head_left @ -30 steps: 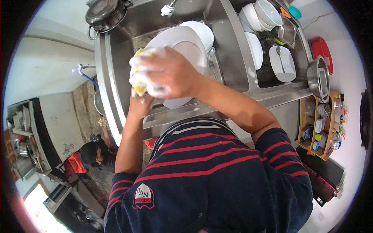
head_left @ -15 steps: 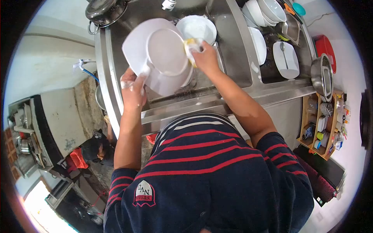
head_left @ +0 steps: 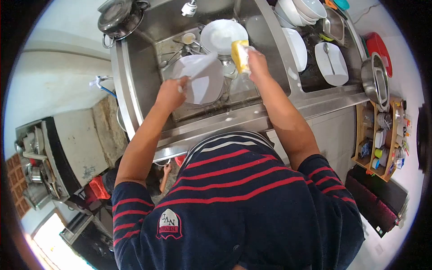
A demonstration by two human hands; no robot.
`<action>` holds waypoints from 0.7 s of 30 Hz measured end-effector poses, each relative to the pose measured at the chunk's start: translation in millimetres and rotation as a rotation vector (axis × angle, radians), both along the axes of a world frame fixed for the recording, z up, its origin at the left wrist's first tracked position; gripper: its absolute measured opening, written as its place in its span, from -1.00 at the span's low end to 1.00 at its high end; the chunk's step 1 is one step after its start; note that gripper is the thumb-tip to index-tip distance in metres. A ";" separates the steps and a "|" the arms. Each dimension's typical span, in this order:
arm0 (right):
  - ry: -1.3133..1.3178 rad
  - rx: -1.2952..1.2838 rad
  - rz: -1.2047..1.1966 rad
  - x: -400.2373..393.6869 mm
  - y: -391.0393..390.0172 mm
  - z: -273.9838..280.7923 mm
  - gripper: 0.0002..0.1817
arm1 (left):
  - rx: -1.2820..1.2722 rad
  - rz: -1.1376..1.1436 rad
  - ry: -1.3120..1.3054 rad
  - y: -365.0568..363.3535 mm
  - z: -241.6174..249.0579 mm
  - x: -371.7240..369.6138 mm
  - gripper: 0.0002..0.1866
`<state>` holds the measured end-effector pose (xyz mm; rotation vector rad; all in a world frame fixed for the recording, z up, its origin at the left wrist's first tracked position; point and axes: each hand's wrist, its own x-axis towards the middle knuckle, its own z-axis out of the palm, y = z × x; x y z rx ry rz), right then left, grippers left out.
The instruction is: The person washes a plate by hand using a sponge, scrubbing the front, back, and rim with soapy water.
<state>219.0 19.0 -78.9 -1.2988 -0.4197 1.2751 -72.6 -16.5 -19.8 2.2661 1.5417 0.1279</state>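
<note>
My left hand (head_left: 172, 93) is closed on the near-left edge of a white plate (head_left: 198, 72), which is tilted and smeared by motion. It is over the steel sink (head_left: 243, 92), and its outline blends with white ware underneath. In my right hand (head_left: 258, 64) is a yellow sponge (head_left: 239, 55) covered in white foam, apart from the held plate. Left of the sponge, a stack of white plates (head_left: 223, 37) stands in the sink with suds on the top one. Spoons (head_left: 164, 64) and a small cup (head_left: 188, 38) lie on the sink's left side.
A dark pot (head_left: 118, 20) stands at the sink's back left, near the faucet (head_left: 189, 8). Right of the sink are white bowls (head_left: 294, 12), a white dish (head_left: 332, 72) with a spoon, and a steel bowl (head_left: 375, 83). Another person's arm (head_left: 165, 176) shows below left.
The plate has gone from underside-up and raised to tilted and lower, over the sink. My left hand has moved right; the sponge has come away to the right in my right hand.
</note>
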 end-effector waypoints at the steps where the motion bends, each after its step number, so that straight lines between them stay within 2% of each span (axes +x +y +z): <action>1: -0.034 0.000 0.024 0.7 0.0 -2.4 -0.82 | -0.024 -0.135 0.067 -1.5 -9.1 1.8 -0.62; 3: -0.025 -0.013 0.021 -0.6 -4.1 1.3 -0.81 | -0.011 -0.348 0.169 -7.8 -18.1 9.0 -0.65; 6: -0.051 -0.007 -0.009 -9.7 -8.7 15.4 -0.78 | -0.065 -0.475 0.237 -10.4 -46.6 11.6 -0.67; 10: -0.151 -0.057 0.109 -8.9 -11.6 14.2 -0.72 | -0.054 -0.493 0.255 -16.9 -71.6 7.4 -0.68; 12: -0.238 -0.166 0.172 -8.4 -12.1 11.0 -0.78 | -0.062 -0.469 0.285 -14.9 -79.8 3.6 -0.67; 13: -0.243 -0.187 0.164 -8.5 -15.6 15.5 -0.76 | -0.169 -0.442 0.310 -11.6 -78.0 6.4 -0.61; 15: -0.215 -0.165 0.144 -13.1 -14.1 0.2 -0.71 | -0.178 -0.347 0.206 -10.5 -103.0 -8.8 -0.54; 16: -0.177 -0.116 0.145 -13.8 -10.4 -19.3 -0.70 | -0.263 -0.290 0.205 -9.8 -76.6 -1.4 -0.51; 17: -0.096 -0.109 0.144 -14.4 -11.2 -9.4 -0.69 | -0.277 -0.188 0.115 -7.7 -71.5 -1.0 -0.57; 18: -0.012 -0.101 0.152 -17.6 -17.3 4.1 -0.69 | -0.274 -0.204 0.106 -6.1 -71.7 -2.1 -0.57; 19: -0.018 -0.100 0.142 -18.6 -19.6 10.7 -0.69 | -0.249 -0.137 0.066 -4.5 -70.6 -4.0 -0.60; 21: 0.272 -0.073 0.128 -18.7 -20.9 24.6 -0.71 | -0.216 -0.070 0.031 -3.4 -66.1 -3.6 -0.63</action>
